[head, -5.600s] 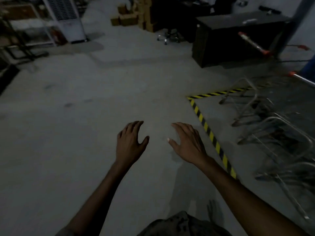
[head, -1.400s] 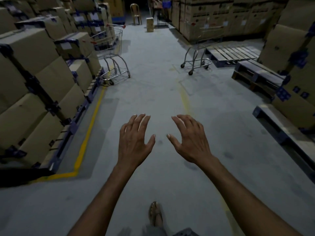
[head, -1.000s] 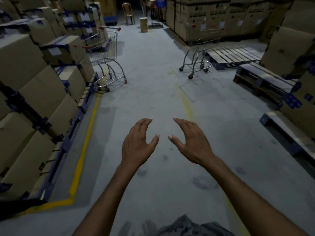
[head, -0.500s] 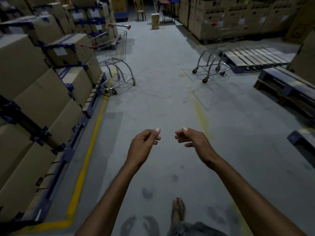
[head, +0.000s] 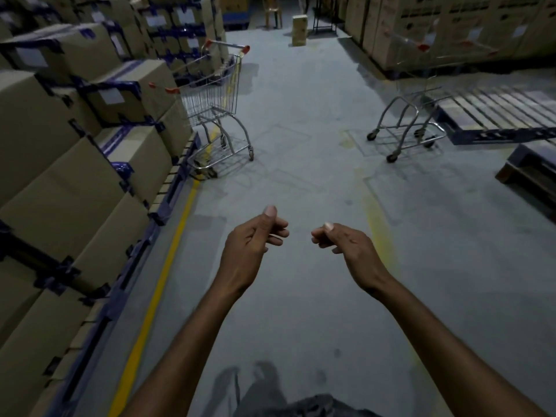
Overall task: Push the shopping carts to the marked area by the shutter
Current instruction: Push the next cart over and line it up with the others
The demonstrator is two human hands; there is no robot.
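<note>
Now we walk with both hands empty — left hand and right hand loosely curled. One cart waits ahead-left by the boxes — best grip its red-tipped handle squarely.

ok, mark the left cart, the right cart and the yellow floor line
left cart (head: 214, 94), head view, on the wire basket's side.
right cart (head: 404, 136), head view, on the lower frame between the wheels.
yellow floor line (head: 162, 284), head view, on the stripe beside the stacked boxes (head: 60, 188).
</note>
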